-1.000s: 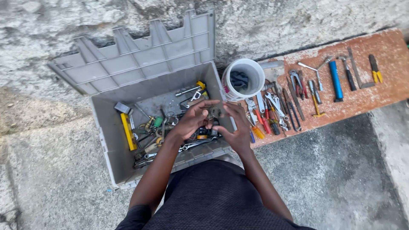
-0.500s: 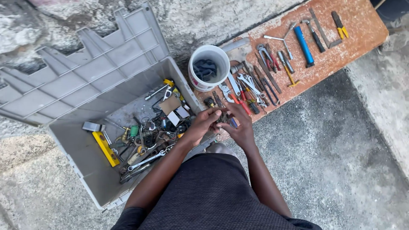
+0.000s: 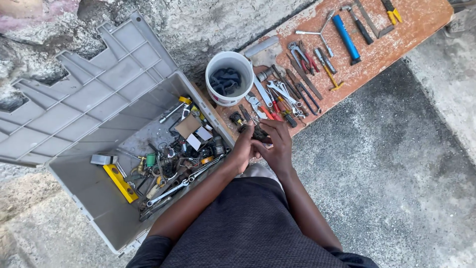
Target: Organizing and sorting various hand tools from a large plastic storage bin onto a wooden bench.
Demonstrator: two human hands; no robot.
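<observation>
Both hands, left hand (image 3: pixel 244 149) and right hand (image 3: pixel 277 147), pinching a small dark metal part (image 3: pixel 260 134) at the bucket's (image 3: pixel 216 95) five o'clock; probably rigid, compact, best gripped across its body.

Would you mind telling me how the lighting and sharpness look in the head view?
Head view: soft, even daylight, no glare; faint shadow inside the grey toolbox; tools on the wooden board sharp; the small dark part between both hands hard to make out.

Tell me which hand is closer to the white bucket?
Left. The left hand sits just below the white bucket, by the grey toolbox edge. The right hand is farther to the right, under the tools on the board.
</observation>
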